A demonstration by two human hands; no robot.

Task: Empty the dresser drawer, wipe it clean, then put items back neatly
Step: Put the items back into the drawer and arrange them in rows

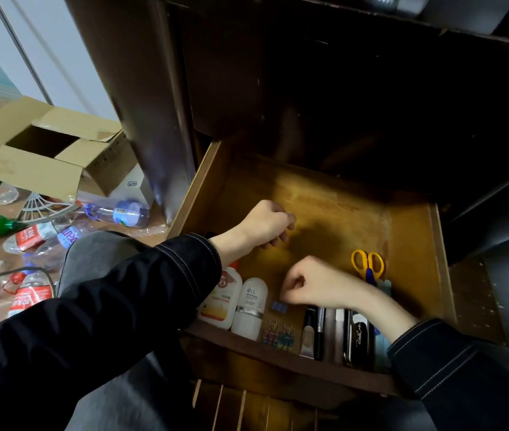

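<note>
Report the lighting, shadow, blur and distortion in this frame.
Head view: dim overall; the dresser cavity is nearly black, warm light falls on the drawer floor, a soft shadow lies beside the slightly blurred left hand, and wide-angle distortion slants the dresser's edges.

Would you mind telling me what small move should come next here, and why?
Probably the right hand should pick up the small blue clip just beside its curled fingers and set it next to the binder clips at the front of the drawer, since it lies apart from that tidy row.
</note>
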